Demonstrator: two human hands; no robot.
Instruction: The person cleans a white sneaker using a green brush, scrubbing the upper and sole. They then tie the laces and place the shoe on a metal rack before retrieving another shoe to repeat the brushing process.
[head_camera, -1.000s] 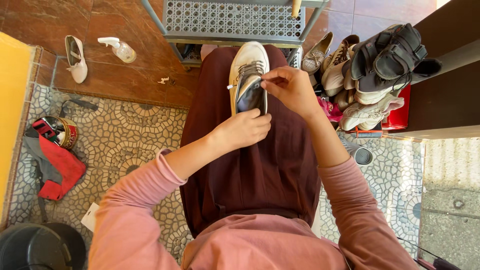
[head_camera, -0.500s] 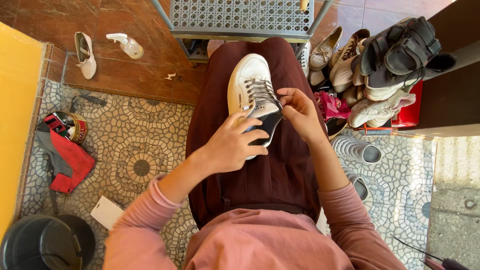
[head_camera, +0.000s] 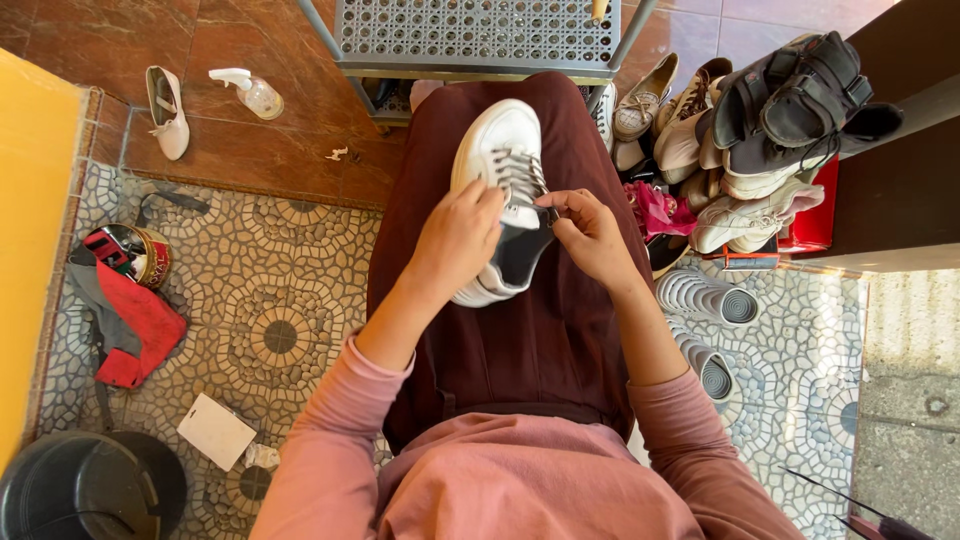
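Observation:
A white sneaker (head_camera: 497, 140) with grey laces lies on my lap, toe pointing away, resting on my dark maroon skirt (head_camera: 530, 340). My left hand (head_camera: 455, 240) covers the near left side of the sneaker, fingers on the lace area. My right hand (head_camera: 590, 235) pinches the grey lace (head_camera: 522, 180) at the shoe's right edge near the tongue. The shoe's dark inside shows between my two hands.
A pile of shoes and black sandals (head_camera: 760, 120) is at the right, by a metal rack (head_camera: 480, 40). A white flat shoe (head_camera: 165, 110), a spray bottle (head_camera: 250, 92), a tin (head_camera: 135, 255), a red cloth (head_camera: 135, 330) and a black bin (head_camera: 85, 490) are at the left.
My left hand moved from the shoe's heel opening up onto its left side. My right hand came down from above the laces to the shoe's right edge.

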